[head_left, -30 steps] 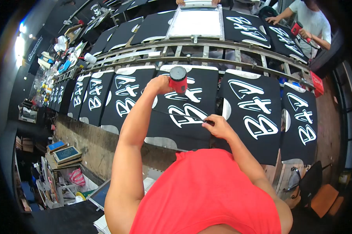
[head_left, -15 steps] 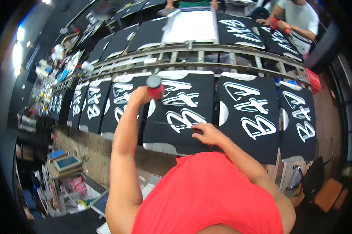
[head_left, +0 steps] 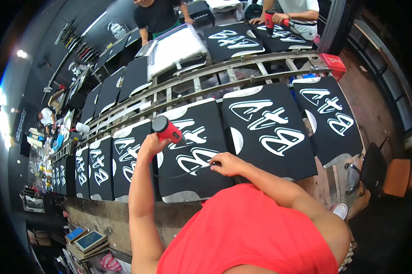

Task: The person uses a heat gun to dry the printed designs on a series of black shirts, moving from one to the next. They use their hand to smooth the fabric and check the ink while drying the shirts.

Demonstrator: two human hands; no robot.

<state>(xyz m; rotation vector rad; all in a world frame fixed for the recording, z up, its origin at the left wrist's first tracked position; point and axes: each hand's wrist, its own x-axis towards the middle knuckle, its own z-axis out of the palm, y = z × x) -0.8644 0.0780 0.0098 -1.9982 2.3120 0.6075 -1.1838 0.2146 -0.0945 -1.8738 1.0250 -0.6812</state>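
Observation:
My left hand [head_left: 154, 145] is wrapped round a red heat gun [head_left: 167, 129] with a dark round rear end, held above a black printed shirt [head_left: 171, 179] on a board. Large white outlined letters cover that shirt. A thin black cord [head_left: 178, 176] runs from below the gun's side across the shirt to my right hand [head_left: 226, 164], whose fingers are pinched on it over the lower letters. To the right lies another black shirt [head_left: 256, 157] with the same white print.
Metal rails [head_left: 206, 84] run behind the row of shirts. Across them, one person stands by a white screen frame [head_left: 176, 50], and another holds a second red heat gun [head_left: 270, 20]. A red box [head_left: 332, 66] sits at the rails' right end. A chair [head_left: 375, 169] stands at right.
The view has turned and tilted, so the table slants. My left hand has moved left with the heat gun, and my right hand has shifted left with the cord. The person behind the frame shows more.

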